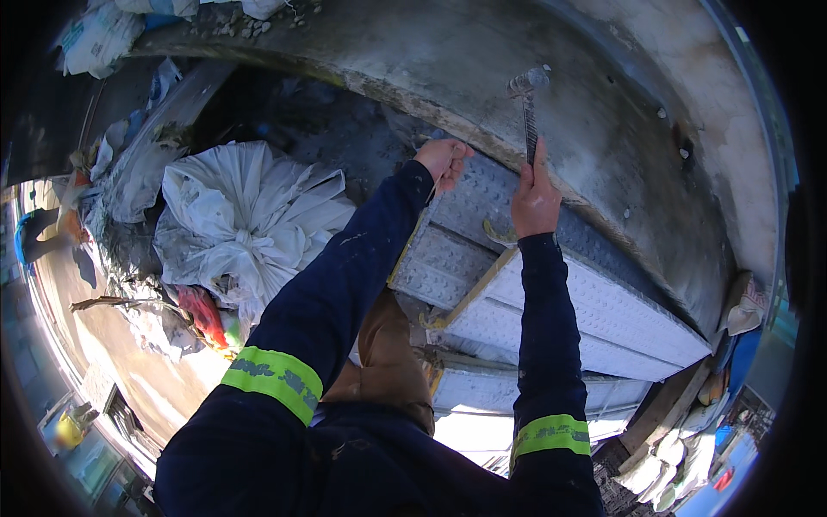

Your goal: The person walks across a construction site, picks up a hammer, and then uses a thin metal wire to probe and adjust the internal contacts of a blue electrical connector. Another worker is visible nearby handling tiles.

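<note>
My right hand (536, 202) is wrapped round the handle of a hammer (530, 116), its head pointing up and away from me above a concrete ledge. Farther left, my left hand (444, 162) is closed beside the far end of a grey metal plank with a bumpy surface (474, 194). A thin strand seems to hang by its fingers, but what they pinch is too small to make out. Another bumpy metal plank (560, 306), brightly lit, lies below my right forearm. Yellowish edging (479, 286) runs along its near end.
The concrete ledge (603, 142) curves across the far side, with small stone bits on it. A large tied white sack (250, 228) stands left of my left arm, near a red bag (201, 314) and a stick (116, 302). Sacks (672, 465) lie at lower right.
</note>
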Action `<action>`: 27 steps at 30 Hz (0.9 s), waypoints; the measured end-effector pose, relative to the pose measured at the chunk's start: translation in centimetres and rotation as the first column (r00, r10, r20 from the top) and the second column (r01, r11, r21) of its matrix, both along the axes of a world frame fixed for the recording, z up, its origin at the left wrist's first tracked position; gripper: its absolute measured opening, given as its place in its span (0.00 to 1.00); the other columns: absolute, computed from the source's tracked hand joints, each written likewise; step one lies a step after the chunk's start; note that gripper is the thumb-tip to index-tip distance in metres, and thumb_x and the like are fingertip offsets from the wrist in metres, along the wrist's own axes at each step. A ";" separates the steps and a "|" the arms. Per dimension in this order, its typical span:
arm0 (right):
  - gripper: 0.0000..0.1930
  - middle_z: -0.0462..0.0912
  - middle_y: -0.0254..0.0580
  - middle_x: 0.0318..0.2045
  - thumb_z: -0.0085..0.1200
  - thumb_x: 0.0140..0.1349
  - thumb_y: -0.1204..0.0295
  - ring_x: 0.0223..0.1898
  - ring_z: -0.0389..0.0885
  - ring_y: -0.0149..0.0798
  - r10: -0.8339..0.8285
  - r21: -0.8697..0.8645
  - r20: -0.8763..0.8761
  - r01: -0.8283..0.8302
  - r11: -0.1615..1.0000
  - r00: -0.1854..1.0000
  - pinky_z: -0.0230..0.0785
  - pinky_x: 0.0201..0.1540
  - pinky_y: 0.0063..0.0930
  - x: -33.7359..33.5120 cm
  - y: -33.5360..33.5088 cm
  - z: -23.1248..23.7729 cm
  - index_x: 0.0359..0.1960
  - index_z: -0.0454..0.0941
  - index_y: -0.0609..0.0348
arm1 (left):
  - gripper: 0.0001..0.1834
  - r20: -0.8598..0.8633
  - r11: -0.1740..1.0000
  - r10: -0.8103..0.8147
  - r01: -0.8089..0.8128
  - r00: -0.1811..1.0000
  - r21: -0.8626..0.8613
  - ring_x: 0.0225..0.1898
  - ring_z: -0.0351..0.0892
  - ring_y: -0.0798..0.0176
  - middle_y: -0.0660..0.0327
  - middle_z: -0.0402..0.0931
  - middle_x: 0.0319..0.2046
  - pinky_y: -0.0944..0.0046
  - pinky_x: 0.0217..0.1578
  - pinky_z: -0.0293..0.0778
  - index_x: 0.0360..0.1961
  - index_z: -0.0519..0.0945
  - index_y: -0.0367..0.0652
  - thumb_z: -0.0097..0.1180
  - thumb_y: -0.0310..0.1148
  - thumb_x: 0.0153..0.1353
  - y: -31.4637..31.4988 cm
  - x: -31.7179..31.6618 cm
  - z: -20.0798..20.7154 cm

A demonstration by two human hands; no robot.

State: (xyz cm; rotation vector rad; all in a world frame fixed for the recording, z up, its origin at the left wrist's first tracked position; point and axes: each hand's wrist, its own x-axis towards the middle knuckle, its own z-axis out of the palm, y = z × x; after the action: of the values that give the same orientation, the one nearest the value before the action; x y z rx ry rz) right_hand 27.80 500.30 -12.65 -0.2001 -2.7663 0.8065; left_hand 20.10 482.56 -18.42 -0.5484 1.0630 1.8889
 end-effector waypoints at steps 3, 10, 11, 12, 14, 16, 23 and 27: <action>0.26 0.79 0.58 0.23 0.47 0.70 0.70 0.25 0.79 0.61 0.000 0.044 0.025 -0.001 0.999 1.000 0.68 0.27 0.48 0.5 -0.8 -0.7 0.70 0.61 0.47 | 0.11 -0.007 0.999 -0.010 0.011 1.000 0.041 0.15 0.48 0.74 0.71 0.55 0.19 0.68 0.13 0.46 0.44 0.71 0.40 0.45 0.38 0.73 -0.3 -0.3 -0.1; 0.27 0.79 0.57 0.22 0.48 0.69 0.71 0.25 0.80 0.61 0.011 -0.016 -0.090 -0.013 1.000 0.996 0.68 0.28 0.49 -0.8 -0.9 1.2 0.70 0.61 0.46 | 0.11 -0.017 0.999 -0.045 0.045 0.999 0.002 0.15 0.48 0.74 0.71 0.55 0.18 0.68 0.13 0.46 0.44 0.71 0.40 0.44 0.38 0.73 -0.9 -0.9 0.2; 0.27 0.79 0.58 0.22 0.48 0.69 0.71 0.25 0.80 0.61 -0.031 -0.053 -0.129 0.025 0.998 0.991 0.69 0.28 0.49 -0.4 -1.6 1.8 0.70 0.61 0.46 | 0.11 -0.025 0.999 -0.049 0.050 0.998 0.017 0.15 0.48 0.74 0.71 0.55 0.18 0.68 0.14 0.46 0.44 0.71 0.40 0.45 0.38 0.73 -0.9 -1.0 0.2; 0.26 0.79 0.58 0.23 0.47 0.69 0.71 0.26 0.80 0.61 -0.075 -0.092 -0.167 0.060 0.994 0.983 0.69 0.29 0.49 -0.1 -2.0 1.9 0.69 0.62 0.46 | 0.12 -0.034 0.998 -0.053 0.054 0.998 0.031 0.15 0.48 0.74 0.71 0.55 0.18 0.68 0.14 0.45 0.44 0.70 0.40 0.45 0.38 0.73 -1.0 -1.0 0.1; 0.26 0.80 0.57 0.23 0.47 0.70 0.70 0.26 0.80 0.60 -0.032 0.021 0.042 0.031 0.999 0.999 0.69 0.29 0.48 0.6 -1.5 -0.5 0.69 0.62 0.48 | 0.11 -0.017 0.998 -0.063 0.063 0.998 0.007 0.16 0.47 0.75 0.71 0.55 0.18 0.68 0.14 0.45 0.44 0.70 0.40 0.46 0.38 0.73 -0.7 -0.8 0.6; 0.26 0.80 0.57 0.24 0.47 0.70 0.70 0.26 0.80 0.60 -0.018 0.066 0.136 0.009 0.998 0.991 0.70 0.29 0.48 0.4 -0.6 -1.1 0.70 0.61 0.49 | 0.11 -0.007 0.997 -0.072 0.072 0.997 -0.015 0.16 0.47 0.75 0.71 0.55 0.18 0.68 0.14 0.45 0.45 0.70 0.40 0.46 0.38 0.73 -0.4 -0.4 1.1; 0.27 0.81 0.58 0.25 0.47 0.70 0.70 0.27 0.80 0.61 -0.069 -0.086 -0.134 0.058 0.995 0.989 0.70 0.29 0.48 -0.7 -1.7 1.8 0.70 0.60 0.47 | 0.10 0.003 0.997 -0.070 0.070 0.998 -0.008 0.16 0.46 0.74 0.71 0.54 0.18 0.68 0.14 0.45 0.46 0.70 0.40 0.42 0.36 0.74 -1.0 -0.9 0.6; 0.27 0.81 0.58 0.26 0.47 0.69 0.72 0.26 0.80 0.60 -0.043 0.073 0.143 0.032 0.997 0.989 0.71 0.30 0.45 0.3 -1.4 -0.9 0.70 0.61 0.49 | 0.10 -0.001 0.997 -0.077 0.077 0.997 -0.032 0.15 0.46 0.74 0.72 0.53 0.18 0.67 0.14 0.44 0.46 0.70 0.41 0.42 0.36 0.74 -0.6 -1.0 1.1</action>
State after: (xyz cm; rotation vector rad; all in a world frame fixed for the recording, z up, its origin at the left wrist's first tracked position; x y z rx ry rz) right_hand 28.11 498.90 -13.58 -0.3080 -2.9113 0.7099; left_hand 19.09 481.97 -17.35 -0.5164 1.1025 1.8090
